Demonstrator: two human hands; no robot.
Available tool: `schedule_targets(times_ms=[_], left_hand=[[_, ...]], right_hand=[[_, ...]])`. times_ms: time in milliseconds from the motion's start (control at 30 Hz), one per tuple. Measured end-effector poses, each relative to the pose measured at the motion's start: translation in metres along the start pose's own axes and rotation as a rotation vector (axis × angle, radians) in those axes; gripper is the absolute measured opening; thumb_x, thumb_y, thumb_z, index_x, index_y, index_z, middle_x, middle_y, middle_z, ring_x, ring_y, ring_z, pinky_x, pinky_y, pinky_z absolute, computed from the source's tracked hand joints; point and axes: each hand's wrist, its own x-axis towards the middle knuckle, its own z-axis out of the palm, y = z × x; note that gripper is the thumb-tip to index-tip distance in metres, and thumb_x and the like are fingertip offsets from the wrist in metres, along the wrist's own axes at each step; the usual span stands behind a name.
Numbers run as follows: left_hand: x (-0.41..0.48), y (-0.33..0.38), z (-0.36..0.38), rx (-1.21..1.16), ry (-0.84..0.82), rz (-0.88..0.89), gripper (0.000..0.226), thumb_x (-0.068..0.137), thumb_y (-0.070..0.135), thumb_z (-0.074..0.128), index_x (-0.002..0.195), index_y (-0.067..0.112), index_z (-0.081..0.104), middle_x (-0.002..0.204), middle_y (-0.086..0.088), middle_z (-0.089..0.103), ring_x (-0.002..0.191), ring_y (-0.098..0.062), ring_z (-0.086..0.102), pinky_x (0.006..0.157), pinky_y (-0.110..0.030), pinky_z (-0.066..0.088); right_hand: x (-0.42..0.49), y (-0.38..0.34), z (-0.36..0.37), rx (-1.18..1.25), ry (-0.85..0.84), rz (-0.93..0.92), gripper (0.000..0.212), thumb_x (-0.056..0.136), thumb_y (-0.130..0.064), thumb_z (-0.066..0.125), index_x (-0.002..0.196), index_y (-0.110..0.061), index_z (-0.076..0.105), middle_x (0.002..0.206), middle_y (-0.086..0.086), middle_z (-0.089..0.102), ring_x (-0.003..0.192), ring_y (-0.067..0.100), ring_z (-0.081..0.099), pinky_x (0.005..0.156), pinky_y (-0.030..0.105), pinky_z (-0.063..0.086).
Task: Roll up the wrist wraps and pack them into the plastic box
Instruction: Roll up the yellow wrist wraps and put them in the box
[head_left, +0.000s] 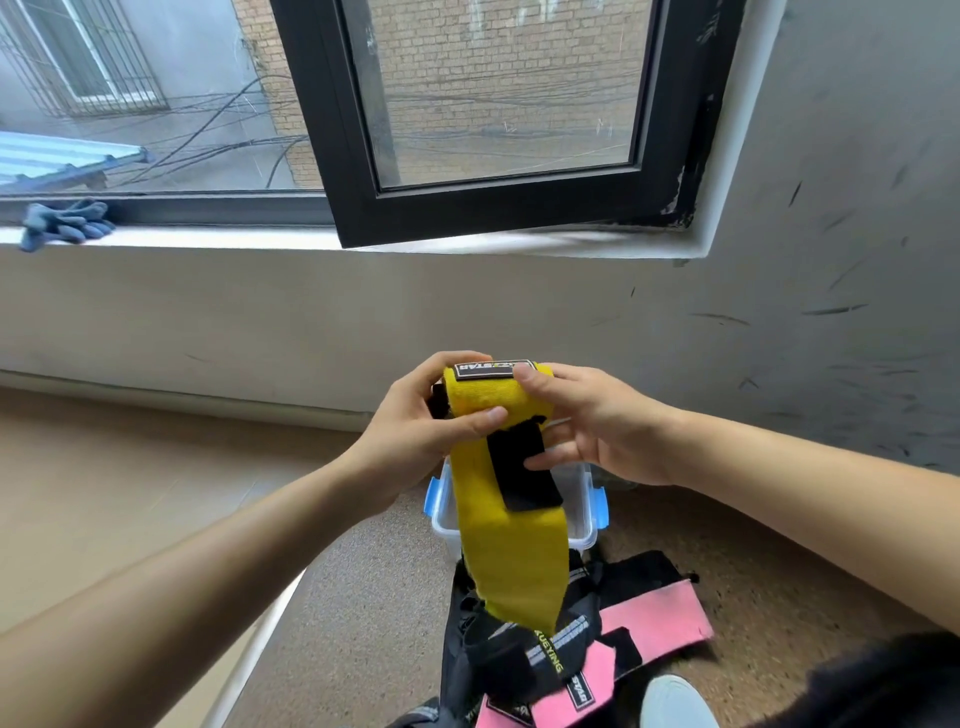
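A yellow wrist wrap (506, 545) with a black label and a black fastener strip hangs in the air in front of me, its top end partly rolled. My left hand (415, 436) grips the roll's left side, thumb across the front. My right hand (597, 421) holds the right side, fingers on the label and on the black strip. The loose yellow tail drops down over a clear plastic box (587, 514) with blue clips, which stands on the floor and is mostly hidden behind the wrap. Below lie a pink wrap (660, 613) and black wraps (498, 649) in a heap.
The speckled floor meets a grey wall ahead. A window with a black frame (358, 208) swings open above a white sill. Blue gloves (62, 223) lie on the sill at the far left. A white shoe tip (675, 701) shows at the bottom.
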Motion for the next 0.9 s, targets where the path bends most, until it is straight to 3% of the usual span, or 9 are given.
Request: schedule_targets(times_ms=[67,167,300,400,533,633,800,900], left_hand=[[0.001,-0.001,-0.002,0.010,-0.022,-0.011,0.062,0.077,0.017,0.081,0.134,0.020,0.058,0.113,-0.005,0.072,0.105,-0.020,0.071,0.079,-0.028,0.057],[0.003,-0.001,-0.004,0.046,-0.019,-0.078,0.069,0.079,0.026,0.086,0.139,0.032,0.053,0.120,-0.001,0.070,0.109,-0.020,0.071,0.079,-0.031,0.059],[0.005,0.001,-0.006,0.034,-0.023,-0.216,0.058,0.084,0.059,0.065,0.135,0.033,0.056,0.118,-0.005,0.072,0.097,-0.023,0.074,0.076,-0.036,0.058],[0.006,0.000,-0.008,0.034,-0.024,-0.277,0.061,0.082,0.071,0.060,0.131,0.034,0.061,0.112,-0.008,0.074,0.093,-0.027,0.072,0.085,-0.045,0.058],[0.005,0.002,-0.008,0.027,-0.041,-0.303,0.060,0.084,0.070,0.063,0.129,0.032,0.062,0.099,-0.005,0.073,0.082,-0.023,0.071,0.067,-0.031,0.057],[0.004,0.004,-0.006,0.049,-0.043,-0.283,0.055,0.092,0.057,0.064,0.131,0.019,0.057,0.091,0.000,0.071,0.075,-0.014,0.071,0.058,-0.024,0.054],[0.003,0.002,-0.009,0.051,-0.026,-0.241,0.057,0.089,0.049,0.074,0.127,0.011,0.055,0.089,-0.002,0.068,0.074,-0.016,0.068,0.057,-0.024,0.051],[0.002,0.002,-0.008,0.053,-0.003,-0.204,0.057,0.081,0.045,0.075,0.125,0.014,0.057,0.092,-0.004,0.069,0.076,-0.017,0.068,0.056,-0.026,0.050]], right_hand=[[0.001,0.001,0.001,0.004,0.038,-0.027,0.041,0.098,-0.039,0.060,0.131,-0.014,0.062,0.123,0.014,0.072,0.106,0.029,0.074,0.078,0.037,0.063],[0.003,0.002,0.002,0.036,0.081,-0.081,0.037,0.097,-0.031,0.063,0.129,-0.012,0.062,0.120,0.012,0.073,0.105,0.026,0.074,0.070,0.031,0.061],[0.007,0.006,0.001,0.030,0.145,-0.178,0.034,0.098,-0.024,0.065,0.129,-0.012,0.061,0.123,0.010,0.071,0.111,0.025,0.071,0.071,0.033,0.062],[0.008,0.010,0.000,-0.036,0.162,-0.210,0.036,0.096,-0.023,0.066,0.131,-0.016,0.059,0.123,0.009,0.070,0.113,0.024,0.070,0.077,0.039,0.063],[0.006,0.016,0.002,-0.133,0.102,-0.255,0.046,0.093,-0.021,0.068,0.137,-0.017,0.053,0.123,0.008,0.069,0.114,0.023,0.069,0.082,0.044,0.063],[0.005,0.017,0.003,-0.164,0.060,-0.287,0.048,0.092,-0.018,0.070,0.137,-0.018,0.052,0.122,0.009,0.067,0.114,0.024,0.069,0.083,0.045,0.063],[0.005,0.010,0.000,-0.148,0.005,-0.219,0.052,0.088,-0.016,0.075,0.135,-0.022,0.053,0.125,0.012,0.064,0.115,0.027,0.069,0.082,0.045,0.063],[0.003,0.006,-0.002,-0.131,-0.044,-0.122,0.049,0.090,-0.022,0.073,0.135,-0.023,0.055,0.125,0.008,0.069,0.112,0.026,0.071,0.071,0.036,0.063]])
